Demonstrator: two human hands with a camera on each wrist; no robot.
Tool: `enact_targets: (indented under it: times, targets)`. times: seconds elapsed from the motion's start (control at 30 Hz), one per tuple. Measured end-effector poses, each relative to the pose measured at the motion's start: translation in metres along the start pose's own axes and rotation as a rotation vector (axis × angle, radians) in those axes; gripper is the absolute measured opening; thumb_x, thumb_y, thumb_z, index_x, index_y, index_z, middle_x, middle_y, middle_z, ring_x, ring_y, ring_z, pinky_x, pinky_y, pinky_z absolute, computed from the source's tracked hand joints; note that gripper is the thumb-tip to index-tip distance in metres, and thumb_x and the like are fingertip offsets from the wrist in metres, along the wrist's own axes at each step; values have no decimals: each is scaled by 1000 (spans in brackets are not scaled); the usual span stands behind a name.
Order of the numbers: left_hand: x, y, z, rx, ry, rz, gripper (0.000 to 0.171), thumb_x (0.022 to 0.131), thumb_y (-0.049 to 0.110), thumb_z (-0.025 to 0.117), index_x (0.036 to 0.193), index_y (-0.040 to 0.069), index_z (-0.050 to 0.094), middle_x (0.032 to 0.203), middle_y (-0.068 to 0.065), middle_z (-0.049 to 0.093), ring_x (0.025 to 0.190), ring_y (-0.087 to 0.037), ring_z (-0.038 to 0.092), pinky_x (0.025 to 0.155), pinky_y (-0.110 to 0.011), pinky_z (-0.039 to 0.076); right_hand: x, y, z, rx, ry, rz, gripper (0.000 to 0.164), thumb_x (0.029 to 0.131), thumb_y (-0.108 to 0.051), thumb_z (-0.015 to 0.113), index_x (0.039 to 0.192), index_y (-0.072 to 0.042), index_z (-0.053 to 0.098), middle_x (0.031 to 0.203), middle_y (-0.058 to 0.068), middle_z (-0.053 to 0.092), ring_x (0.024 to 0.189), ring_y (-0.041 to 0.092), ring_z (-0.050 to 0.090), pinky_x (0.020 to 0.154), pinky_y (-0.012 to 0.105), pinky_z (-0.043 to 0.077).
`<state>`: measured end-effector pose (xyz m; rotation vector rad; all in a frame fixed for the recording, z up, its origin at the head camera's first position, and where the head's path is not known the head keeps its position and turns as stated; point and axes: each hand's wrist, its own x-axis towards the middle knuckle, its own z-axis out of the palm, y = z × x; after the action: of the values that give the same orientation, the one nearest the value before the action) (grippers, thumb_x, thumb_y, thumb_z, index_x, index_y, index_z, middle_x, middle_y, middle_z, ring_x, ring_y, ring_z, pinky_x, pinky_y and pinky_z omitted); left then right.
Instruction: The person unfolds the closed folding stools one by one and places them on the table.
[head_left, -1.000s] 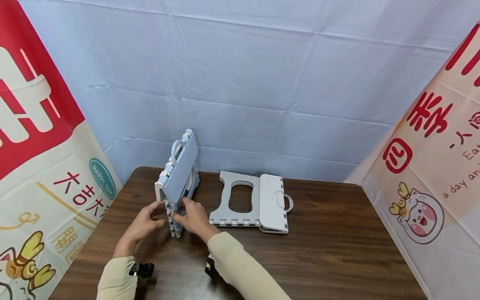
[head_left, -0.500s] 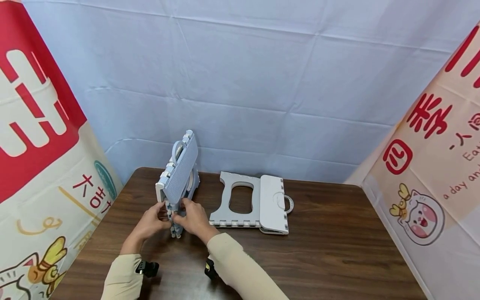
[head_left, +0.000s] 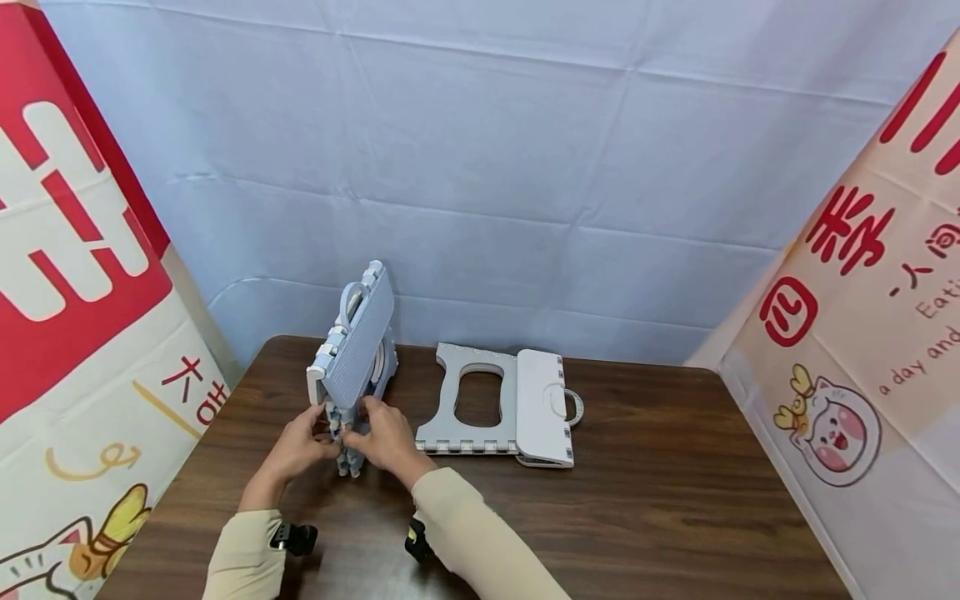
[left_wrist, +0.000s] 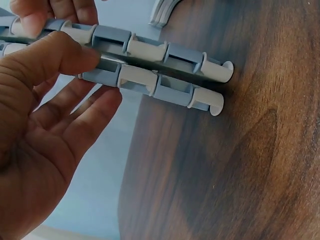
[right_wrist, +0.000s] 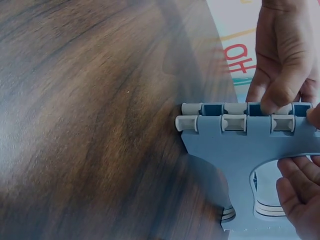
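Shifted slightly rightward since a second ago, the left hand point(head_left: 296, 448), like the right hand point(head_left: 386, 439), pinches the knuckled lower edges of a ribbed, arch-handled, blue-and-white plastic folding stool point(head_left: 363, 342), its left face hidden from the head view, standing on the wood-grained brown desk point(head_left: 660, 500) before creased pale cloth point(head_left: 450, 167).

Left of centre, the left hand point(head_left: 302, 448) and right hand point(head_left: 386, 438) grip a blue stool point(head_left: 362, 348). Below centre — on the brown table point(head_left: 660, 492) — a grey-white stool point(head_left: 510, 404) lies flat.
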<state>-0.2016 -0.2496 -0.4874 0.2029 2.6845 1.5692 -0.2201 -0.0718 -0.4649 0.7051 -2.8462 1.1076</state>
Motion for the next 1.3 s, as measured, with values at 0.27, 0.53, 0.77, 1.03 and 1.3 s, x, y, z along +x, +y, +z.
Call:
enact_targets:
  times: [0.27, 0.53, 0.77, 1.03, 1.3]
  targets:
    - [0, -6, -5, 40, 47, 12, 62, 70, -7, 70, 126, -6, 45, 110, -23, 57, 103, -40, 54, 78, -43, 49, 3, 0, 3, -1, 18, 13, 42, 75, -29, 73, 107, -11, 53, 87, -2, 58, 67, 10, 50, 57, 24, 42]
    - [1, -5, -8, 57, 50, 14, 58, 75, -2, 70, 126, -5, 45, 111, -21, 56, 104, -39, 53, 79, -45, 47, 3, 4, -1, 22, 0, 8, 40, 76, -27, 73, 105, -12, 51, 82, -4, 53, 64, 11, 47, 55, 24, 40]
    - [-1, -8, -11, 54, 52, 20, 57, 76, 2, 71, 127, -4, 45, 110, -21, 56, 104, -40, 53, 79, -47, 47, 0, 6, -5, 43, -34, 2, 40, 78, -29, 71, 106, -10, 50, 84, -4, 51, 67, 12, 47, 57, 24, 40]
    - [-5, -10, -14, 54, 80, 13, 56, 77, 3, 72, 126, -3, 47, 109, -20, 56, 101, -37, 54, 82, -47, 46, -2, 14, -6, 50, -30, -49, 35, 79, -27, 69, 102, -12, 49, 84, -6, 49, 68, 11, 46, 59, 22, 39]
    - [-7, -15, -22, 20, 62, 17, 55, 77, 0, 72, 126, -2, 46, 108, -19, 55, 101, -37, 54, 79, -44, 47, -3, 15, -11, 72, -32, -41, 36, 76, -25, 72, 102, -12, 51, 84, -6, 53, 68, 9, 49, 59, 22, 41]
